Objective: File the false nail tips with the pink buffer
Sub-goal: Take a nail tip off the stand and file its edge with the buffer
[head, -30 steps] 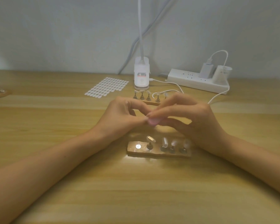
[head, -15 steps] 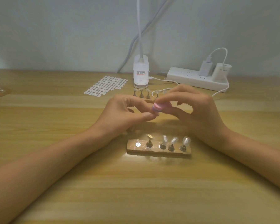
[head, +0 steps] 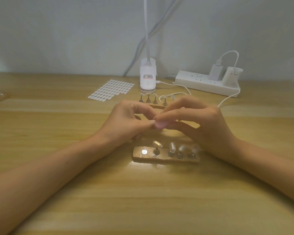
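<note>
Right hand (head: 202, 122) pinches the pink buffer (head: 160, 124); what the curled left hand (head: 126, 121) holds, I cannot tell. Hard strokes could dislodge it.

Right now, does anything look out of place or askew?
Nothing spilled or damaged. On the near wooden stand, the leftmost spot is a bare metal disc with no holder, and the nail tip beside it tilts sideways, unlike the others.

The right hand (head: 202, 121) pinches a small pink buffer block (head: 160, 125) against the pinched fingertips of the left hand (head: 126, 122), above a flat wooden nail-tip stand (head: 165, 158).
</note>
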A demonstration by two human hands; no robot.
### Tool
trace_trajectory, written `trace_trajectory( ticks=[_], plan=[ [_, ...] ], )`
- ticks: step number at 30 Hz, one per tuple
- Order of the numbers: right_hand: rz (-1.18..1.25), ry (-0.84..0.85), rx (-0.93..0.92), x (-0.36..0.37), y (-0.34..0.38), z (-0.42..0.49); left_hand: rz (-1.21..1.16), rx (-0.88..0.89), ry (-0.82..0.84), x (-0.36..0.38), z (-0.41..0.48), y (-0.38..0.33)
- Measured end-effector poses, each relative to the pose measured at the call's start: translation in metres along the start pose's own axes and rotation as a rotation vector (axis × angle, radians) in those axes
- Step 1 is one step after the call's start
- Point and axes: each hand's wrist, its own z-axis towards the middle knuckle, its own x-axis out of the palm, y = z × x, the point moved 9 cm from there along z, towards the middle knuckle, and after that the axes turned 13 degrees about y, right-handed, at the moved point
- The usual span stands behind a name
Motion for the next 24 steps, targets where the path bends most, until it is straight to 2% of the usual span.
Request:
trace_trajectory(
  ticks=[3, 6, 8, 11, 14, 18, 21, 24],
  plan=[
    [0.025, -0.032, 0.037, -0.005, -0.003, 0.0, -0.002, -0.002, -0.002, 0.0, 0.0, 0.0],
    [0.009, 0.011, -0.01, 0.0, 0.001, 0.0, 0.015, -0.011, -0.006, 0.0, 0.0, 0.001],
    [0.016, -0.035, 0.047, -0.005, -0.004, -0.001, 0.002, -0.013, -0.008, 0.0, 0.0, 0.001],
    [-0.016, 0.009, -0.02, 0.0, 0.003, 0.0, 0.022, -0.02, 0.007, 0.001, 0.0, 0.002],
    [0.008, -0.04, 0.044, -0.006, -0.003, 0.0, 0.017, -0.03, -0.008, 0.0, 0.0, 0.004],
    [-0.018, 0.026, -0.039, 0.003, 0.006, 0.0, 0.015, -0.027, 0.004, 0.001, 0.0, 0.002],
    [0.023, -0.041, 0.057, -0.006, -0.006, 0.0, -0.012, -0.011, -0.002, 0.0, 0.0, 0.001],
    [0.01, 0.029, -0.028, 0.002, 0.003, 0.001, -0.005, -0.021, 0.009, 0.001, 0.0, 0.002]
  ],
)
